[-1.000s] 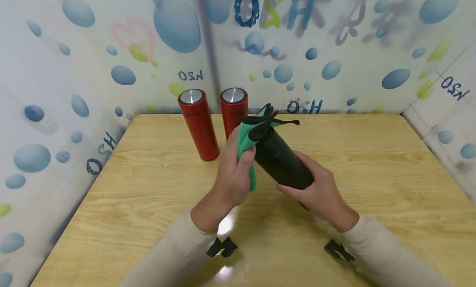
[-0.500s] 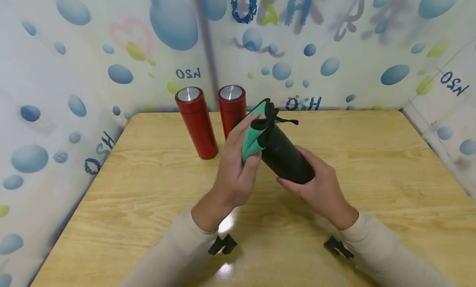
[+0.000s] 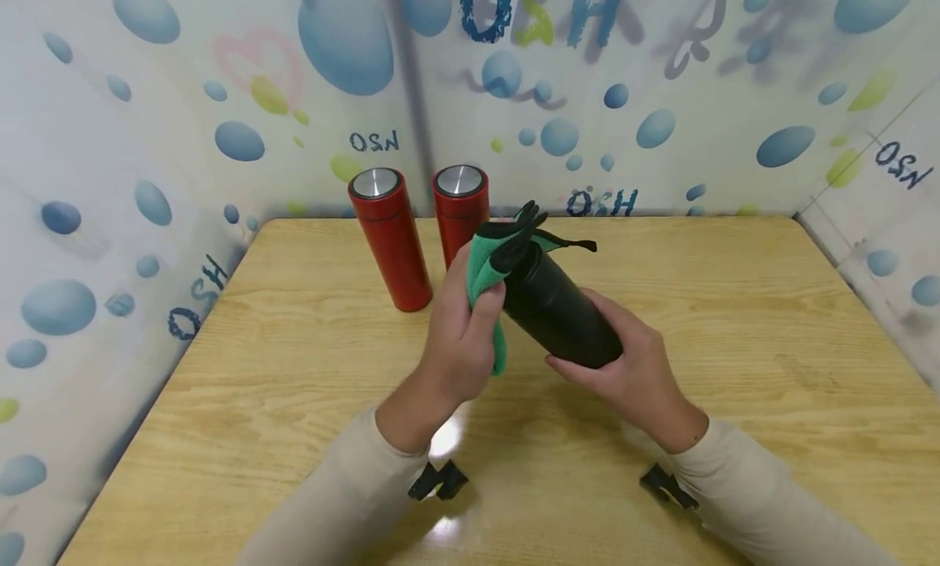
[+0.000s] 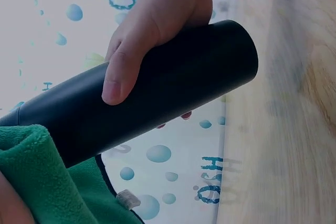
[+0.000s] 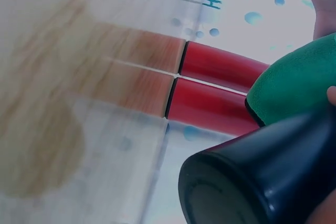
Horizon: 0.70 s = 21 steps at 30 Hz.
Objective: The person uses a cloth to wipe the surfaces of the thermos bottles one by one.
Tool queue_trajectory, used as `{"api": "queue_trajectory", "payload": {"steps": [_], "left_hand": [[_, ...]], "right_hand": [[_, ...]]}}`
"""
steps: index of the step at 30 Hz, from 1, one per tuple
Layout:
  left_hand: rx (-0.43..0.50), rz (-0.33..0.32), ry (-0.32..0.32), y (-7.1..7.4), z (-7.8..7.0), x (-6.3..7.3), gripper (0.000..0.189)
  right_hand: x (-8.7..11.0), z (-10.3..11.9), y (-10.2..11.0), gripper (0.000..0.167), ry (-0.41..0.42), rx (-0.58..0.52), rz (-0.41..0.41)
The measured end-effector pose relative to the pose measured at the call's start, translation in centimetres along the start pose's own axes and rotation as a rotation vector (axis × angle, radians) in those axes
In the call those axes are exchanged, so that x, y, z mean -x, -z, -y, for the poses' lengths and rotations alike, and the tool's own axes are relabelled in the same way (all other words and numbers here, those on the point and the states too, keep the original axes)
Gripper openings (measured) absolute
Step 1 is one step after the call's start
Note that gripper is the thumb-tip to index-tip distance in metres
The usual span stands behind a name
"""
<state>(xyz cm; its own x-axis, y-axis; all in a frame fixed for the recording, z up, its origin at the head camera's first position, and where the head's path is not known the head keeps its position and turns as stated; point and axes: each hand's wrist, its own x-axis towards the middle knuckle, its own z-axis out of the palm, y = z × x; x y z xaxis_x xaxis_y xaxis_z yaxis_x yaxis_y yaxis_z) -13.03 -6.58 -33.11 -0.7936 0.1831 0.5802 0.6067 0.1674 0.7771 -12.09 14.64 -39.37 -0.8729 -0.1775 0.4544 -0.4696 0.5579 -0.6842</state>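
A black thermos bottle [image 3: 565,313] is held tilted above the table, its top end leaning up and to the left. My right hand [image 3: 635,370] grips it around the lower part; in the left wrist view that hand's thumb [image 4: 118,80] lies along the bottle's side. With my left hand [image 3: 463,333] I hold a green towel [image 3: 481,264] with black edging against the bottle's upper end, thumb on the near side. The towel hides much of that end. In the right wrist view the bottle's round base [image 5: 218,195] faces the camera.
Two red thermos bottles with silver lids stand upright behind my left hand: one to the left [image 3: 392,244], the other [image 3: 461,211] partly hidden by that hand and the towel. The wooden table [image 3: 294,411] meets a patterned wall [image 3: 661,85] at its back.
Half a second ago my left hand was turned further over the bottle's top with the towel spread; now it has twisted back leftward, the towel bunched. My right hand stays about in place.
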Motion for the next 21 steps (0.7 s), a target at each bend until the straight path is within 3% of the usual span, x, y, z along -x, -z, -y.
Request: {"api": "queue_trajectory", "payload": {"steps": [7, 10, 13, 18, 21], "left_hand": [[-0.001, -0.021, -0.087, -0.2, 0.2, -0.2, 0.057], [0.008, -0.025, -0.061, -0.1, 0.4, -0.3, 0.051], [0.124, -0.049, 0.071, 0.0, 0.7, -0.1, 0.042], [0.373, -0.182, 0.353, -0.5, 1.0, 0.1, 0.038], [0.510, -0.185, 0.508, -1.5, 0.9, 0.1, 0.041]], "right_hand": [[-0.2, 0.2, 0.3, 0.085, 0.049, 0.097, -0.051], [-0.6, 0.3, 0.5, 0.082, -0.003, 0.094, -0.043], [-1.0, 0.6, 0.8, 0.077, -0.081, 0.057, -0.011], [-1.8, 1.6, 1.6, 0.074, -0.119, 0.023, 0.010], [-1.9, 2.7, 2.5, 0.073, -0.132, -0.020, -0.007]]}}
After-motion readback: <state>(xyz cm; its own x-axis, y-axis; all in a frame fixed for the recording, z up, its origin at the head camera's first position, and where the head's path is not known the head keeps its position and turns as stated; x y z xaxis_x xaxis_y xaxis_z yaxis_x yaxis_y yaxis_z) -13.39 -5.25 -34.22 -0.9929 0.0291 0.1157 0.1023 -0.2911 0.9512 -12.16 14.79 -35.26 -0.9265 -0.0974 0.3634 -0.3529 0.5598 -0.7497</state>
